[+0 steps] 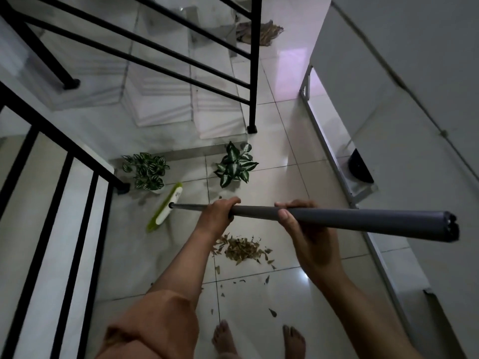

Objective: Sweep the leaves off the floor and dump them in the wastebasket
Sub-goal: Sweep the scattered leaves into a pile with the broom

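I hold a broom by its long grey handle, which runs across the view. My left hand grips the handle further down and my right hand grips it nearer the top end. The green and white broom head rests on the tiled floor at the left, near a railing post. A pile of dry brown leaves lies on the floor below my hands. Scattered leaf bits trail toward my bare feet. A dark rounded bin-like object sits at the right by the wall.
Two small potted plants stand at the foot of the white stairs. Black railings flank the stairs. A white metal frame runs along the right wall. A heap of brown debris lies at the far end.
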### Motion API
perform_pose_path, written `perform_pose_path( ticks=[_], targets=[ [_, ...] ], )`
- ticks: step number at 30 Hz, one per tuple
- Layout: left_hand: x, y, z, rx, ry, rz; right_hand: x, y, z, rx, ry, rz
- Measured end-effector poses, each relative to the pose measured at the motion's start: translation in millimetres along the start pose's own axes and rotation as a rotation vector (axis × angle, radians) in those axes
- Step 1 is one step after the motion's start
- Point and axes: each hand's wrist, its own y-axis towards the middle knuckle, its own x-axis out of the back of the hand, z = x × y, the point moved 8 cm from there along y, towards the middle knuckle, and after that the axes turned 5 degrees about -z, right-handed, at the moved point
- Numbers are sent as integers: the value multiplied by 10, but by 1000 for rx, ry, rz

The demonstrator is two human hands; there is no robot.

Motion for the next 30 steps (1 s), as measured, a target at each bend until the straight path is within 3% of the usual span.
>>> perform_pose_path(
  ticks=[8, 14, 21, 26, 30],
  targets=[
    [-286, 187, 330, 120, -58, 24, -285, 37, -336, -104, 22, 36],
    [-389, 108, 191, 145, -126, 21, -70, -96, -349, -207, 30, 2],
    [-594, -107, -326, 92, -167, 53, 373, -431, -54, -287, 110, -197],
    [-698, -330, -814, 70, -215, 62, 907, -528, 57, -240, 180, -376],
    [-704, -444, -1123, -11, -201, 61, 1212, -609, 206, -204, 234, -406]
  ],
)
